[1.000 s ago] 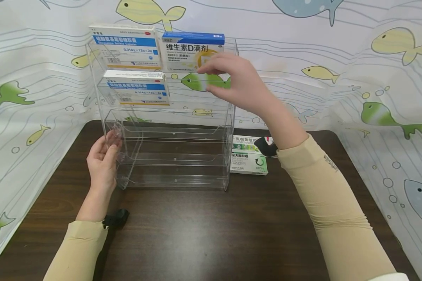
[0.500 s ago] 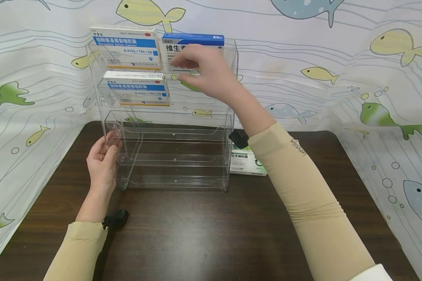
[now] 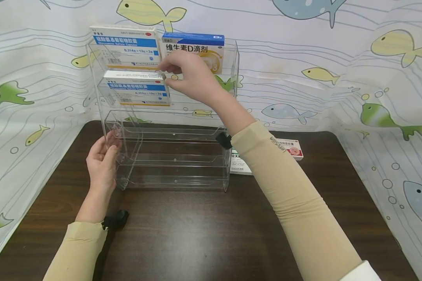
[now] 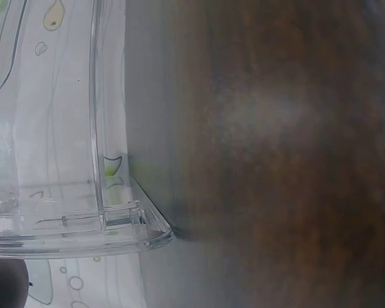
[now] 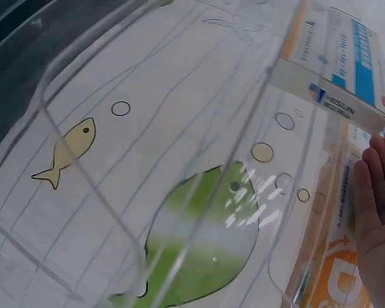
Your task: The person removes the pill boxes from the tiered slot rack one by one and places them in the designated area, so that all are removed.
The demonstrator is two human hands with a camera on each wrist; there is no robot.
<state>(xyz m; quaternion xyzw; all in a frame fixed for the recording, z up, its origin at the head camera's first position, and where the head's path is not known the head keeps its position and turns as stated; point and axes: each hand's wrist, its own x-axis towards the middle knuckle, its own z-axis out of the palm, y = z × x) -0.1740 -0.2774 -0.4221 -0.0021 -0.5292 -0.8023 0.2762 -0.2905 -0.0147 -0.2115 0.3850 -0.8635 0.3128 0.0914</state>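
A clear acrylic tiered rack (image 3: 176, 159) stands on the dark wooden table. My left hand (image 3: 102, 162) grips its left side, thumb in front. On the second tier sits a white-and-blue medicine box (image 3: 137, 91) of glucosamine capsules. My right hand (image 3: 193, 74) pinches that box's upper right corner; in the right wrist view the fingers (image 5: 372, 179) are at its end. Another glucosamine medicine box (image 3: 126, 48) stands on the top tier at left. Beside it is a blue-and-white vitamin D box (image 3: 193, 41), partly hidden behind my right hand.
Right of the rack, a green-and-white medicine box (image 3: 240, 164) lies on the table (image 3: 183, 230), mostly covered by my right sleeve. A red-and-white box (image 3: 293, 148) lies just beyond the sleeve. A fish-patterned sheet (image 3: 351, 78) hangs behind and at the sides.
My right hand has moved left, from in front of the vitamin D box to the corner of the second-tier medicine box. My left hand has stayed on the rack.
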